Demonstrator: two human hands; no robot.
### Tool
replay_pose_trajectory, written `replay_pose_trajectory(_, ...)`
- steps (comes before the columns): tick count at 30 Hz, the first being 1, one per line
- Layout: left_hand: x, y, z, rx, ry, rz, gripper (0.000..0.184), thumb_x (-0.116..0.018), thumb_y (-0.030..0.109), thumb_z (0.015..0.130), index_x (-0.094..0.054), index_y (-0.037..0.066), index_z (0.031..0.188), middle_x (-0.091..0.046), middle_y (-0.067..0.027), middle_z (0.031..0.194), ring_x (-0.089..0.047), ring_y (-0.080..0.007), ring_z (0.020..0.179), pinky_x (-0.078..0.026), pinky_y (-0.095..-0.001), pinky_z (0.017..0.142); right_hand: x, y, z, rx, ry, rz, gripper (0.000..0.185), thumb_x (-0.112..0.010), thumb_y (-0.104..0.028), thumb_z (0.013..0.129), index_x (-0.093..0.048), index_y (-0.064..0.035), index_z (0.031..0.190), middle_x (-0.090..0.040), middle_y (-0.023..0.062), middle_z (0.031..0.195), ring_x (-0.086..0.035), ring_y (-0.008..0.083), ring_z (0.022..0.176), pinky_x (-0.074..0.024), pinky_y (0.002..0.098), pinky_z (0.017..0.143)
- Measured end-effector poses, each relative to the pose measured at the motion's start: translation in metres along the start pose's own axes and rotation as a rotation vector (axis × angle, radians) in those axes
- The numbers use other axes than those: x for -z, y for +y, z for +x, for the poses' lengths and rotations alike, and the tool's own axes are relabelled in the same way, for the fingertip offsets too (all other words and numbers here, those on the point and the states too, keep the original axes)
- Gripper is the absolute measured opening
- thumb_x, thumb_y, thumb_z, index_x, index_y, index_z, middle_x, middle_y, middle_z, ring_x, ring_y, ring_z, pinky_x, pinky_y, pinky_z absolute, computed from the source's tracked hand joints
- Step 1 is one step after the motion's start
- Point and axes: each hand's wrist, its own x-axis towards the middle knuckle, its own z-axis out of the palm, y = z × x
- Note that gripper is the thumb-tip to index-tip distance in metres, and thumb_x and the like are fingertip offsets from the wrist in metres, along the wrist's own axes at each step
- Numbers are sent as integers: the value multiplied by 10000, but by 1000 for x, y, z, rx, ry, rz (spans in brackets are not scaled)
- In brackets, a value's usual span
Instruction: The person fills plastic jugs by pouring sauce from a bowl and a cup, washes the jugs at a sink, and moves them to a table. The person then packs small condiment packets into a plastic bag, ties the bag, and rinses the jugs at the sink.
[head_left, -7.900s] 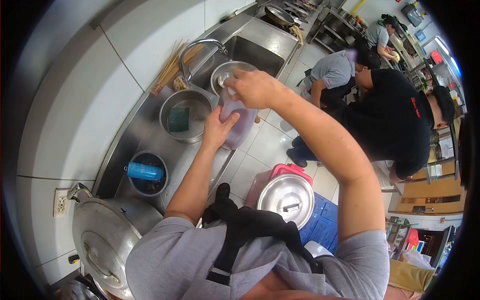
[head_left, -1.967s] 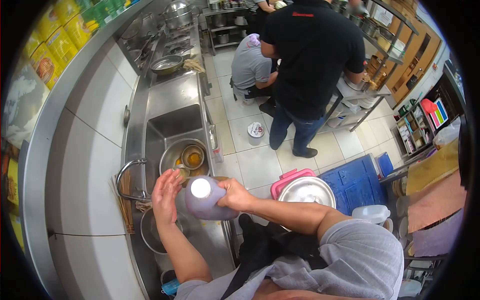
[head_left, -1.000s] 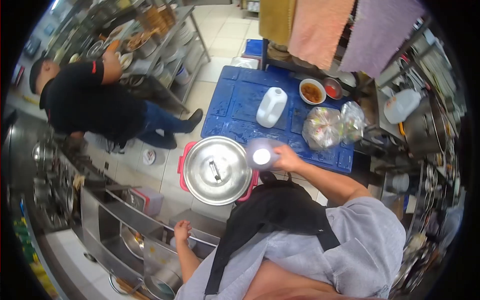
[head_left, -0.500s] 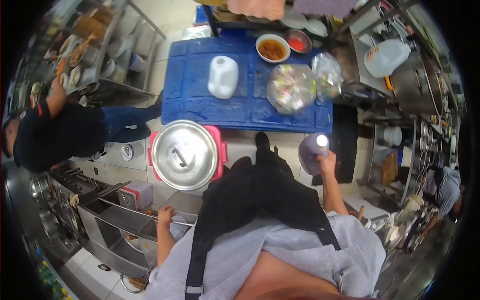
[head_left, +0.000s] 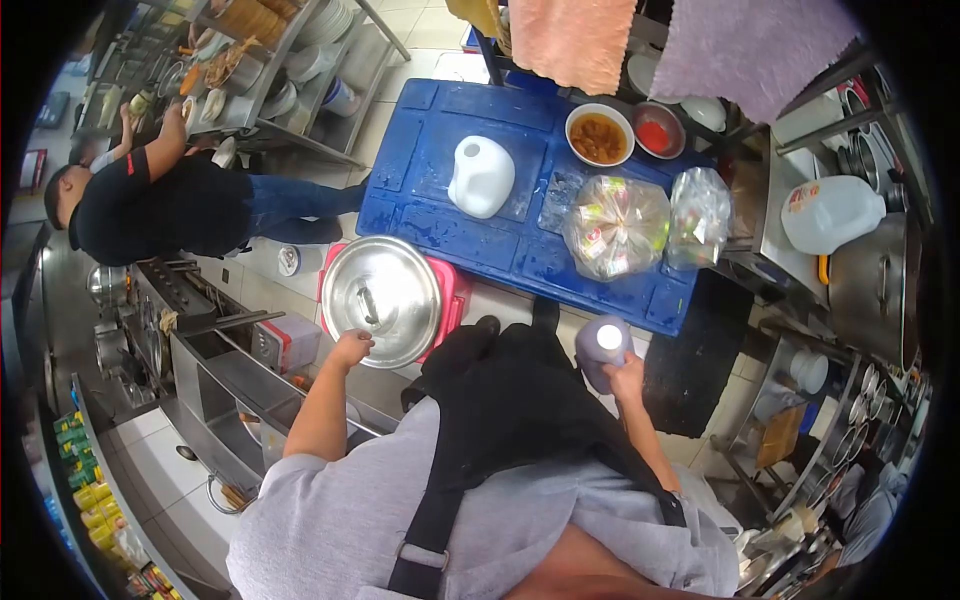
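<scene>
My right hand (head_left: 626,376) grips a jug (head_left: 597,352) with a white cap and greyish-purple contents, held upright in front of my right thigh. My left hand (head_left: 352,349) holds nothing, its fingers loosely bent and a little apart, at the near left edge of a round metal lid (head_left: 398,300). I cannot tell whether it touches the lid. The lid, with a loop handle on top, covers a red container (head_left: 456,295), whose contents are hidden. Beyond it, a white jug without a cap (head_left: 482,177) stands on a blue table (head_left: 430,235).
On the table are a bowl of brown food (head_left: 600,135), a bowl with something red (head_left: 657,131) and filled plastic bags (head_left: 615,228). A co-worker (head_left: 170,205) stands at the left shelves. A large pot (head_left: 868,290) and clear jug (head_left: 833,213) are on the right.
My left hand has come up and forward to the lid's edge. The jug in my right hand has moved left and slightly nearer to me. The whole view has turned.
</scene>
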Motion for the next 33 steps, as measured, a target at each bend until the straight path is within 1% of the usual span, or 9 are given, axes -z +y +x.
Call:
replay_pose_trajectory(8,-16,-7,17,47,-145,43,365,-666,129,805,-650,-40,1128,-695,-122,849,-656,-197,726,-515,-345,618,-92,-78,85,11,-215,255,227,-696,-1,725,-671,1,951,-648,22,773,-574,105,649,-437,257,578)
replay_pose_trajectory(10,-5,-6,21,64,-159,-20,361,-663,121,803,-652,-43,1124,-696,-116,822,-657,-195,718,-510,-345,596,-113,-103,106,-43,-210,329,236,-706,-1,753,-670,17,985,-693,68,876,-643,154,802,-501,315,748)
replay_pose_trajectory(12,6,-16,34,58,-145,-80,355,-665,115,802,-656,-37,1122,-698,-118,816,-653,-189,706,-506,-342,583,-136,-122,120,-50,-160,397,277,-712,0,760,-657,18,1031,-693,71,922,-642,155,842,-497,315,784)
replay_pose_trajectory(16,29,-26,56,0,-117,-167,307,-550,109,865,-614,24,1153,-694,-59,1053,-641,-158,841,-474,-303,580,-172,-122,148,-67,-144,511,366,-724,7,771,-627,20,1124,-685,80,1039,-634,161,944,-478,318,879)
replay_pose_trajectory(20,29,-18,56,-46,-158,-205,383,-523,11,823,-595,-67,1191,-692,-136,1030,-632,-183,827,-503,-302,760,-194,-121,166,-32,-95,527,350,-752,-8,759,-647,13,1092,-692,89,1018,-645,167,927,-485,313,867)
replay_pose_trajectory(25,11,23,77,-135,-298,-102,427,-512,-9,795,-579,-76,1211,-686,-167,1089,-648,-226,947,-514,-321,826,-182,-87,171,100,-135,262,307,-679,-23,819,-597,18,1112,-717,81,1004,-648,135,927,-487,291,856)
replay_pose_trajectory(28,-12,44,123,-416,-412,-83,434,-461,-5,831,-547,-21,1257,-669,-130,1155,-652,-207,936,-488,-293,714,-156,-74,168,276,-151,-244,401,-646,-17,772,-553,6,1161,-678,158,1069,-634,283,1057,-477,372,928)
replay_pose_trajectory(31,-21,110,125,-536,-484,-33,422,-485,-23,831,-536,-50,1249,-662,-149,1162,-641,-248,1022,-483,-340,891,-88,-71,125,362,-99,-404,549,-562,34,723,-493,-37,1263,-629,173,1174,-602,322,1135,-459,385,990)
replay_pose_trajectory(33,-28,154,115,-596,-512,-6,417,-518,-40,826,-533,-62,1242,-657,-159,1169,-605,-244,1116,-465,-322,940,-25,-39,101,34,-86,-346,502,-533,47,769,-508,-45,1262,-645,148,1136,-636,261,1087,-491,372,936)
